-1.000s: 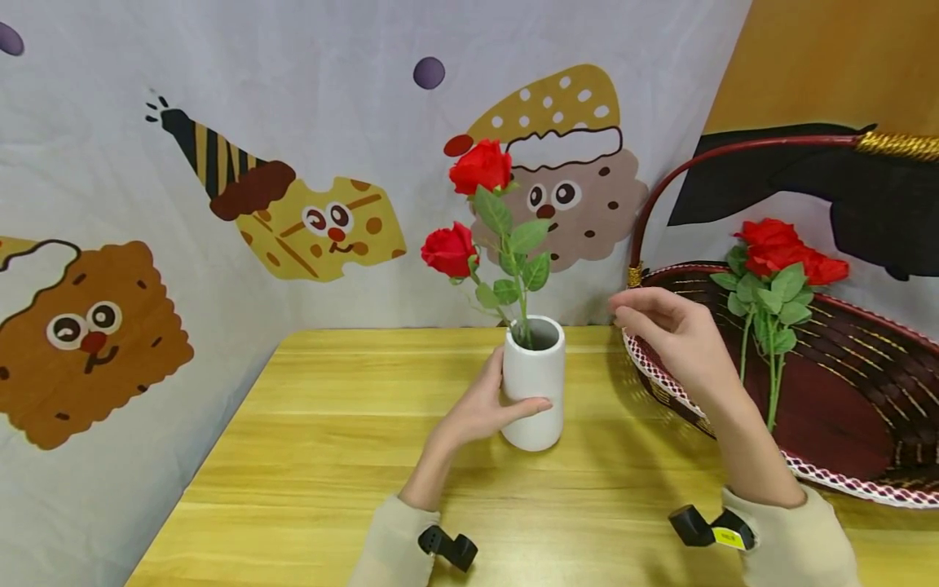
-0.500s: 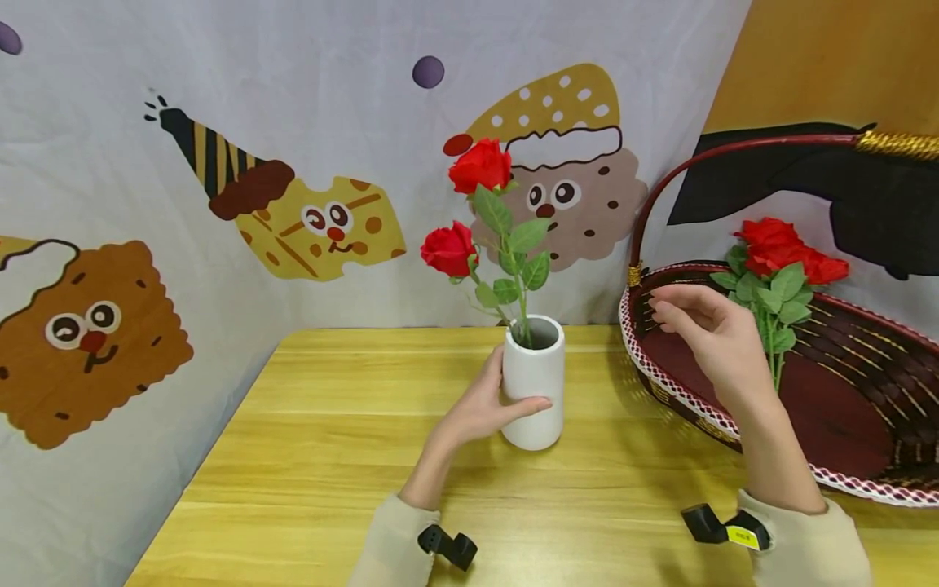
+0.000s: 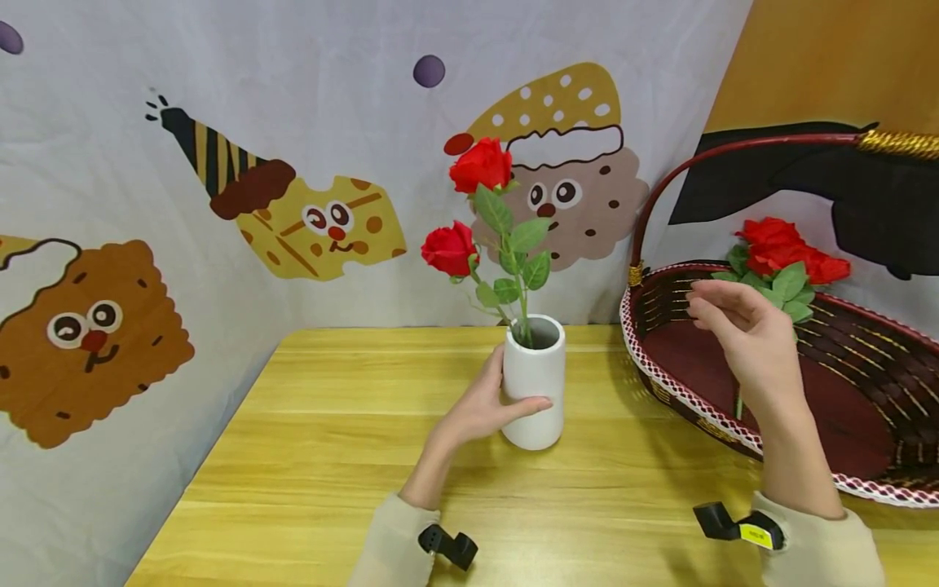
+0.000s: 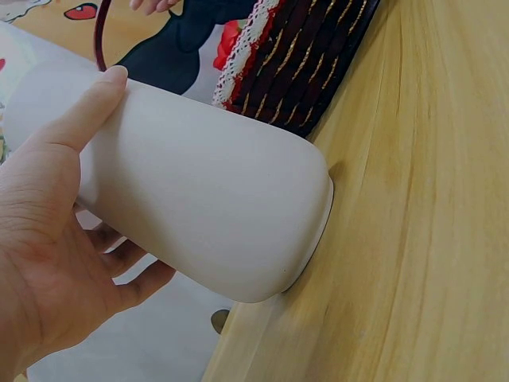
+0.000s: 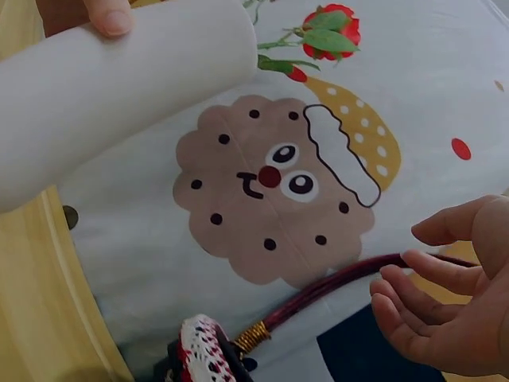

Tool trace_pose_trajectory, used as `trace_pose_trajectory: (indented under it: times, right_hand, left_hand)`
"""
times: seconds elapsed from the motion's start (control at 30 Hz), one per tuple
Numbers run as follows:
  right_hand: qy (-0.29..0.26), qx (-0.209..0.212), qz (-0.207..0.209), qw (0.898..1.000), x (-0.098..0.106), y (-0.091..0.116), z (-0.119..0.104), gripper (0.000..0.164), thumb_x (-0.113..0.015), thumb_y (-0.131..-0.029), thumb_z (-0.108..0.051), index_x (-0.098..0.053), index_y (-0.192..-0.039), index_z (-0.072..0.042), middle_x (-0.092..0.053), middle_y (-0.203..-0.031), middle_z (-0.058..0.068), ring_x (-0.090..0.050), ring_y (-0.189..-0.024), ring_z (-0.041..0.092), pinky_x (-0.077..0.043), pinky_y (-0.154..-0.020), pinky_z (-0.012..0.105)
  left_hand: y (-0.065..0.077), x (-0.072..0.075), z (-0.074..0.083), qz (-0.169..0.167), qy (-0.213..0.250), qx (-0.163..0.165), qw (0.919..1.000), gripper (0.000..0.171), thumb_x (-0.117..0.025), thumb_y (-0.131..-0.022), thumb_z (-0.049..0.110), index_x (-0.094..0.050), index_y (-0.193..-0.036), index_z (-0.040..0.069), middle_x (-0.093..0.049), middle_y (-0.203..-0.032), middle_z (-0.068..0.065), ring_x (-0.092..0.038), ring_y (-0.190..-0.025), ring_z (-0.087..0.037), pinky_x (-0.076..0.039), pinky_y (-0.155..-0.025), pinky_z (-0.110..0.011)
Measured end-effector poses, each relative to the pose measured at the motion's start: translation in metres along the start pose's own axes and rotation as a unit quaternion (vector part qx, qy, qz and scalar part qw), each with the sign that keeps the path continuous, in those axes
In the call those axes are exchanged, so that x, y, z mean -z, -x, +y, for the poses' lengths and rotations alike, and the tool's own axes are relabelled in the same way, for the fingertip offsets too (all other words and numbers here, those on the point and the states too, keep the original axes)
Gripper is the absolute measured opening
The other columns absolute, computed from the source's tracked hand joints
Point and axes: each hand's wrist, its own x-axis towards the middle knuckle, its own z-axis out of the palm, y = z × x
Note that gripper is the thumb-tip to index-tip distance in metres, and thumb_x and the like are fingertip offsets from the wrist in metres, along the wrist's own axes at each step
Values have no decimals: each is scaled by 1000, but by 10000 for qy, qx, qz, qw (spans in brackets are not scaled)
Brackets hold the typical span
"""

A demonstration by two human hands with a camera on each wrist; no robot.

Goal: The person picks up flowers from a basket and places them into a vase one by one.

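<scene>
A white cylindrical vase [image 3: 534, 391] stands upright on the wooden table. Two red roses, an upper rose [image 3: 480, 165] and a lower rose [image 3: 449, 249], lean left out of its mouth. My left hand [image 3: 473, 405] holds the vase from the left, thumb across the front and fingers round the far side. In the left wrist view the vase [image 4: 215, 183] rests against that hand's palm side. My right hand [image 3: 759, 346] hovers over the near left part of the basket, fingers loosely bent and holding nothing. Behind it, several red roses [image 3: 781, 244] lie in the basket, their stems mostly hidden.
The dark woven basket [image 3: 697, 408], with a white-and-red trimmed rim, occupies the right side. Its tall handle [image 3: 649, 196] arches over it. A printed cloth [image 3: 352, 98] with cartoon biscuits and cheese hangs behind the table [image 3: 352, 456].
My right hand has moved to the right, away from the vase and over the basket, and now covers more of the rose stems. My left hand and the vase have stayed put.
</scene>
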Motion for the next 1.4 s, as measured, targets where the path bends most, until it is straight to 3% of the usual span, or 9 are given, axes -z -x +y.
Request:
trace_pose_trajectory:
  times: [0.2, 0.43, 0.67, 0.9, 1.13, 1.27, 1.4]
  right_hand:
    - [-376, -10, 236, 9990, 11, -1, 4, 29, -70, -94, -5, -66, -123, 0, -72, -104, -3, -67, -89, 7, -52, -77, 12]
    - [-227, -142, 601, 9978, 20, -4, 6, 28, -71, -94, -7, -67, -121, -7, -70, -104, -6, -64, -93, 6, -50, -78, 10]
    - [35, -596, 1148, 9916, 33, -7, 13, 31, -72, -94, -13, -66, -125, -15, -64, -107, -9, -57, -95, 5, -45, -78, 10]
    - [106, -1087, 1436, 9836, 48, -11, 24, 37, -73, -94, -17, -61, -129, -22, -59, -110, -11, -55, -95, 4, -40, -75, 12]
    - [359, -1546, 1786, 9710, 57, -16, 32, 51, -74, -93, -19, -52, -139, -23, -51, -112, -13, -48, -97, 1, -37, -74, 12]
    - [333, -1820, 2228, 9571, 59, -21, 37, 64, -73, -92, -14, -42, -148, -21, -47, -118, -12, -46, -98, 1, -40, -72, 11]
    - [743, -2181, 2494, 9406, 64, -23, 43, 71, -69, -94, -18, -32, -154, -24, -40, -138, -10, -42, -110, 2, -38, -89, 17]
  left_hand:
    - [0, 0, 0, 10, -29, 11, 10000, 89, -81, -87, 35, -25, -156, 31, -47, -140, 10, -51, -126, -11, -40, -109, -43]
    - [-1, 0, -1, 24, -15, -10, 10000, 89, -81, -88, 34, -24, -156, 33, -47, -140, 10, -50, -127, -11, -39, -109, -44]
    - [-1, 0, -1, 39, -22, -44, 10000, 89, -81, -87, 33, -25, -156, 34, -47, -141, 11, -50, -127, -11, -39, -110, -43]
    - [-1, 0, 0, 51, -27, -38, 10000, 89, -82, -87, 33, -25, -155, 34, -48, -140, 12, -50, -127, -10, -39, -110, -43]
    - [-1, 0, 1, 48, -11, -26, 10000, 89, -81, -87, 34, -24, -156, 36, -47, -141, 12, -49, -127, -10, -38, -110, -44]
    - [-1, 0, 0, 36, 22, -27, 10000, 89, -81, -88, 34, -24, -155, 37, -47, -141, 12, -50, -127, -10, -38, -110, -45]
    - [-1, -1, 0, 26, 36, -29, 10000, 89, -81, -88, 34, -23, -155, 38, -47, -141, 12, -50, -127, -10, -38, -110, -45]
